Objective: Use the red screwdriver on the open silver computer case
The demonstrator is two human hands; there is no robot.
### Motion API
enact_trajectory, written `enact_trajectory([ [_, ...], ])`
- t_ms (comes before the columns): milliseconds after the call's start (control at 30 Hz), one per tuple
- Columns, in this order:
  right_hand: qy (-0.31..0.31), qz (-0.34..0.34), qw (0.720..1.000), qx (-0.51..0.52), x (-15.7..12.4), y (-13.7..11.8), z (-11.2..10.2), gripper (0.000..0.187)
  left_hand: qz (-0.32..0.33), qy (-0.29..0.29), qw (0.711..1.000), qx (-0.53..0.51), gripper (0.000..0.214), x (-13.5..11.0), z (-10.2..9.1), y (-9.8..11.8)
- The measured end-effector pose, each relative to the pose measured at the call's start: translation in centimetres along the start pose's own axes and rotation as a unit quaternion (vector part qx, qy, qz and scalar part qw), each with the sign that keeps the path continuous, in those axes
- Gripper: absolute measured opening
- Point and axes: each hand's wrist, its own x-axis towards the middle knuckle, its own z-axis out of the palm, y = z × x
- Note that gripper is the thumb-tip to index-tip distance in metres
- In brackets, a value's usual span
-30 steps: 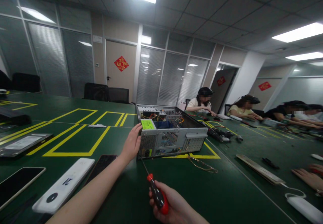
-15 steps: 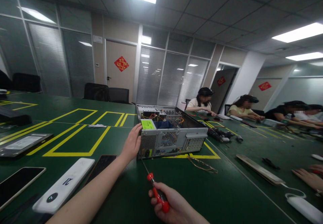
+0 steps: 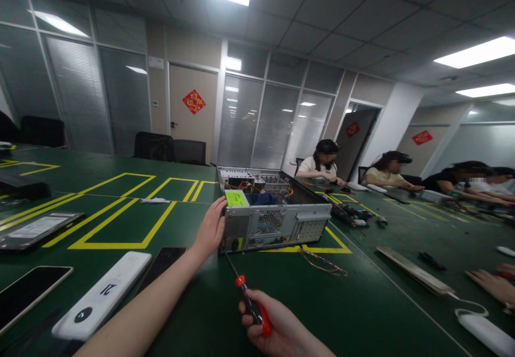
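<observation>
While my left hand (image 3: pixel 211 231) lies flat and open against the left back corner of the computer case (image 3: pixel 277 223), it does not grab anything; it just presses on the metal to keep the box from sliding. My right hand (image 3: pixel 277 330) is curled shut around the red and black screwdriver (image 3: pixel 250 302). Its thin shaft points up and away from me, and the tip sits low at the case's back left corner, close to my left fingers. I cannot tell if the tip is in a screw, because it is too small to see. The case sits on the green table (image 3: pixel 362 314) with its top off, so I can see wires and the power supply with its green label (image 3: pixel 236 198). To do this well, I think I should keep the shaft straight in line with the screw, push in a little, and turn slowly so the tip does not slip onto my fingers. I should keep my left hand steady on the corner too. A dark phone (image 3: pixel 163 263) lies right under my left arm, and a white remote-like box (image 3: pixel 104 295) lies beside it, so my elbow has little room on that side. Thin glasses (image 3: pixel 322 263) lie just in front of the case on the right. Past them the table is more open until a long metal strip (image 3: pixel 414 271) and another person's hand (image 3: pixel 488 282), well apart from me.
</observation>
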Motion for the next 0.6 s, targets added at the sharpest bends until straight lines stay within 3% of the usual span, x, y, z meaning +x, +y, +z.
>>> enact_trajectory([
  [100, 0.016, 0.003, 1.0, -0.013, -0.09, 0.04, 0.09, 0.012, -0.002, 0.0, 1.0, 0.003, 0.042, -0.03, 0.01, -0.02],
  [233, 0.036, 0.02, 0.999, -0.014, 0.05, 0.25, 0.14, 0.023, -0.003, -0.002, 1.0, 0.003, 0.042, -0.02, -0.06, 0.01],
  [600, -0.043, 0.048, 0.998, -0.019, 0.11, 0.21, -0.08, 0.034, 0.002, 0.0, 1.0, 0.004, 0.042, 0.05, -0.04, 0.07],
])
